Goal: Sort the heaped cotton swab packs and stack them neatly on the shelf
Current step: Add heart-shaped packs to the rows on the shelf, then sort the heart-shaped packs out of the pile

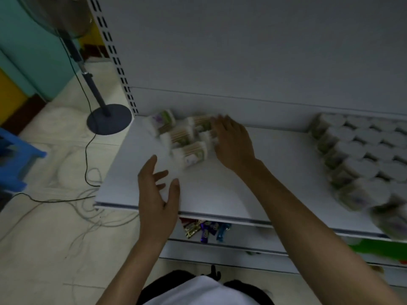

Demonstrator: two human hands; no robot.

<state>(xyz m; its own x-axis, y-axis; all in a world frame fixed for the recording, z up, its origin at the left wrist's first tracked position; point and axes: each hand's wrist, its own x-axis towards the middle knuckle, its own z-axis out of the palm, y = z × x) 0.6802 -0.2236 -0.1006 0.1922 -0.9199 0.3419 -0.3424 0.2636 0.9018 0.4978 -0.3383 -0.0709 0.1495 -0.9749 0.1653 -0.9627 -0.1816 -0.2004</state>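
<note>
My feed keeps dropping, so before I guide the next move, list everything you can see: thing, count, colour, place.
Loose swab packs: about five, white and green, heaped at the shelf's back left.
Stacked swab tubs: many, count unclear, grey lids, neat rows at right.
Shelf: one, white, centre.
Wrapped snacks: several, gold, purple, blue, on the lower shelf.
Fan: one, dark grey, on the floor at left.
Cables: several, black and white, on the floor.
Stool: one, blue, far left.
Left hand: open, empty, over the shelf's front edge.
Right hand: open, fingers against the loose packs.
</note>
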